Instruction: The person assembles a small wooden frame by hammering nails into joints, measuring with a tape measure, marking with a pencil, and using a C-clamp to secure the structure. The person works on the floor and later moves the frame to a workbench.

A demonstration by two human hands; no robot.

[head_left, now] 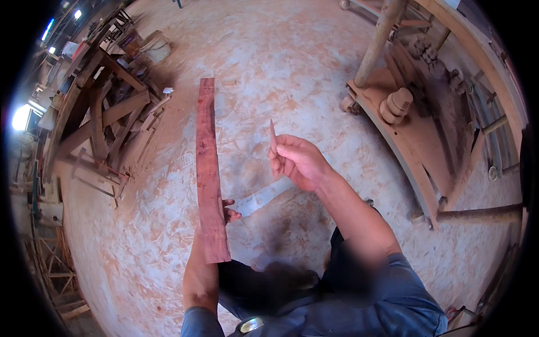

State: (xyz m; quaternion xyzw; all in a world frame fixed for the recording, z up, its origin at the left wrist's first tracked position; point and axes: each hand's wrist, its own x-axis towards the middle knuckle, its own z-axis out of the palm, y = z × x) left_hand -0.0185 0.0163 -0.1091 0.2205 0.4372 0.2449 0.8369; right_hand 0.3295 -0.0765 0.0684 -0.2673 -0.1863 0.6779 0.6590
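Observation:
A long reddish-brown wooden board point(208, 146) stands out in front of me on the left, its near end close to my lap. Beneath it, my left hand point(231, 213) grips the board; only some fingertips show past its right edge and the palm is hidden. My right hand point(297, 162) is raised to the right of the board, apart from it. Between thumb and fingers it pinches a thin, pointed, light-brown stick point(273, 135), tip upward; whether it is a pencil or a wood sliver I cannot tell.
On the right stands a dusty wooden trolley point(387, 140) with a stepped round wooden piece point(396, 104) on it. A wooden workbench frame point(106, 112) with loose offcuts is at the left, and a dusty bucket point(156, 48) sits behind. The floor point(292, 73) is stained and dusty.

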